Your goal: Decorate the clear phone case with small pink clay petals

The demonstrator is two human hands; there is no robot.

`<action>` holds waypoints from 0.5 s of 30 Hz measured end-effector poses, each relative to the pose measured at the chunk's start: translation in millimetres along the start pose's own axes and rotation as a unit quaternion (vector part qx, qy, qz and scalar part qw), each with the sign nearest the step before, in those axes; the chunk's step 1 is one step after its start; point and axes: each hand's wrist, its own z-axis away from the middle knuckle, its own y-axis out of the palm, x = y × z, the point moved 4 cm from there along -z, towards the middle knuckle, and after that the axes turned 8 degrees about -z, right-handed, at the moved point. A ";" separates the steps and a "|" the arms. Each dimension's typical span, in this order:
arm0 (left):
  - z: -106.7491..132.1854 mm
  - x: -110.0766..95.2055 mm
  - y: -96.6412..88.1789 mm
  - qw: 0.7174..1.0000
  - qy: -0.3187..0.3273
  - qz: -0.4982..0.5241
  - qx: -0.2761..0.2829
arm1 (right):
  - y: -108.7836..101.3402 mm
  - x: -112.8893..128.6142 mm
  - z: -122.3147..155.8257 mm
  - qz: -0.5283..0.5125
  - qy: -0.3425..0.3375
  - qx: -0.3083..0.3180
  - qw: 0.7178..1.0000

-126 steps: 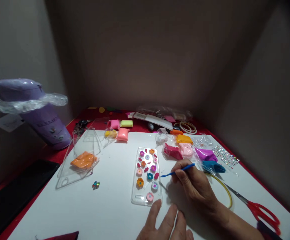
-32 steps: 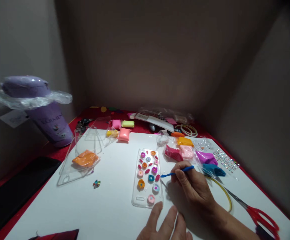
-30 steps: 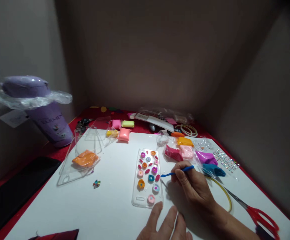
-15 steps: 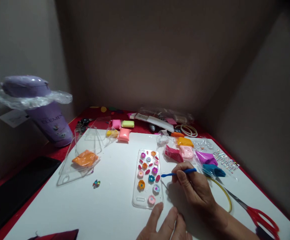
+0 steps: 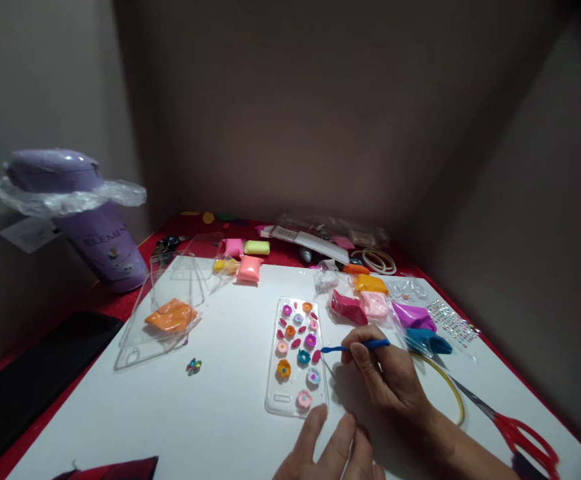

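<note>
A clear phone case (image 5: 290, 387) lies flat on the white board, decorated with small clay flowers in several colours and crimson petal shapes. My right hand (image 5: 387, 370) pinches a blue modelling tool (image 5: 365, 345) like a pen. Its tip is at a crimson petal (image 5: 317, 356) by the case's right edge; whether they touch I cannot tell. My left hand (image 5: 333, 450) rests at the near end of the case, fingers apart and holding nothing, with the index fingertip at the case's lower right corner beside a pale pink flower (image 5: 304, 400).
Wrapped clay packs, such as a crimson one (image 5: 349, 308) and a teal one (image 5: 429, 341), lie to the right, near red-handled scissors (image 5: 525, 437) and a sheet of gems (image 5: 453, 321). Leftward are more clear cases (image 5: 135, 353), an orange clay pack (image 5: 173, 317) and a purple tumbler (image 5: 105, 243).
My right hand and the blue tool have shifted slightly to the left, bringing the tip closer to the crimson petal. My left hand stays where it was.
</note>
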 end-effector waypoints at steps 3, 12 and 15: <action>-1.5 0.7 -0.7 1.000 0.003 0.006 0.011 | -0.2 1.0 0.4 -0.001 -0.006 0.000 1.000; -2.1 3.2 -1.7 1.000 -0.004 0.014 0.006 | 1.2 6.0 1.9 0.040 -0.073 0.009 0.996; -1.9 2.9 -0.5 1.000 -0.008 0.014 0.000 | 3.5 9.5 0.8 0.045 -0.099 0.032 0.994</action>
